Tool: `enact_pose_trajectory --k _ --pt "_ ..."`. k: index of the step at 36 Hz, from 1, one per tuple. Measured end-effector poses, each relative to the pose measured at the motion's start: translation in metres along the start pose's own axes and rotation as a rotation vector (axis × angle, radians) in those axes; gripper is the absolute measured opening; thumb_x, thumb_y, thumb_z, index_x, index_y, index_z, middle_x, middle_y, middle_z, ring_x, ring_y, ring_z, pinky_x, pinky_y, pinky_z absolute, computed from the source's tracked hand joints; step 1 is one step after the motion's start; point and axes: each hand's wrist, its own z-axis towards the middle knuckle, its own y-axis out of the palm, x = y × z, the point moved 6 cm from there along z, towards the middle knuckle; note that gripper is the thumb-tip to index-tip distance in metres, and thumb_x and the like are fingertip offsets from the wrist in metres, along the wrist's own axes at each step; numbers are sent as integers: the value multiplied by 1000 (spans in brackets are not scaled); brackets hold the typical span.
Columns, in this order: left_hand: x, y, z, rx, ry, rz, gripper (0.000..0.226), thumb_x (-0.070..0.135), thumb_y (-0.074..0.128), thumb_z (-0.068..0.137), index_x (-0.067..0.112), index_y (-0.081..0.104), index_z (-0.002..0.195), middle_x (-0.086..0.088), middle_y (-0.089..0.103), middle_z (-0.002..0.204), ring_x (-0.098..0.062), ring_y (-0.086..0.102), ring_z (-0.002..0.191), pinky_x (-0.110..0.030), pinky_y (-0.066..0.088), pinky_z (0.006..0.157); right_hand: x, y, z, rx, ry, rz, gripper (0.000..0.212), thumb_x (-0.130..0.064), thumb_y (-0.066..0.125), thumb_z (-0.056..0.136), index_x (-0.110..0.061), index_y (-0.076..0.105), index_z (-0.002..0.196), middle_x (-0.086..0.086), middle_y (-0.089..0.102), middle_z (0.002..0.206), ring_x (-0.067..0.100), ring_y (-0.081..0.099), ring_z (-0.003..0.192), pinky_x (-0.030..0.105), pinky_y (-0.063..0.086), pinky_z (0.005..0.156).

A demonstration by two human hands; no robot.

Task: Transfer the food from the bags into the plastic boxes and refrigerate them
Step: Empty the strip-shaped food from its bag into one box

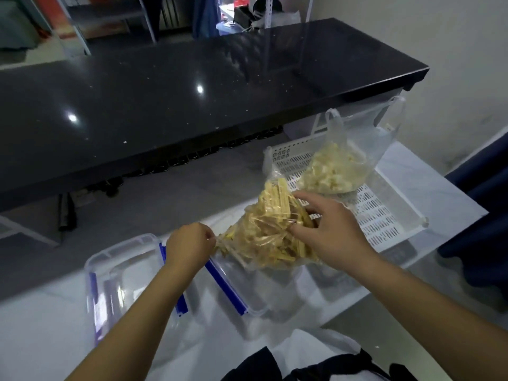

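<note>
Clear plastic makes up most of what is seen from the head camera. A transparent bag of yellow strips (270,229) is held above an open plastic box (275,292) that stands on the white table (55,325). The bag is tilted, its gathered end toward the left hand (189,244) and its bulk toward the right hand (327,229). The left hand is closed, its fingers pinching the twisted end of the bag film. The right hand is spread over the bag's upper right side, fingers curled onto the plastic and gripping it; the film is seen stretched into creases between the fingers. The strips are all within the bag; whether any lie in the box below cannot be told, as its interior is blurred.

A second clear container with blue clips (121,276) is found just left of the box, beneath the left forearm; whether it is a lid or another box cannot be determined. One blue clip (225,287) runs along the near left edge of the open box.

Beyond the right hand, a white perforated basket (384,215) rests on the table. In it stands a second bag of pale chunks (338,171), its handles upright and untouched by either hand. A black glossy counter (192,92) is recorded behind the table.
</note>
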Motion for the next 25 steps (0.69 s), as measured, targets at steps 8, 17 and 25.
enact_pose_trajectory --k 8,17,25 --pt "-6 9 -46 -105 -85 -99 11 31 65 92 29 76 95 11 71 91 -10 63 77 -27 47 62 -29 81 -28 -315 -316 -504 56 -35 61 89 -47 40 139 -10 65 126 23 66 98 32 45 75" --pt "-24 -30 -55 -16 -28 -524 30 26 58 99 39 63 125 15 62 125 -7 59 113 -27 46 87 -7 72 -28 -371 -283 -348 61 -47 69 85 -45 46 141 -14 61 133 14 61 111 32 50 91" --pt "10 -19 -26 -168 57 -569 32 34 47 105 41 57 135 11 56 140 -6 51 118 -17 41 79 45 47 -51 -513 -51 -268 88 -53 76 79 -50 26 151 -15 26 157 13 42 136 39 43 107"
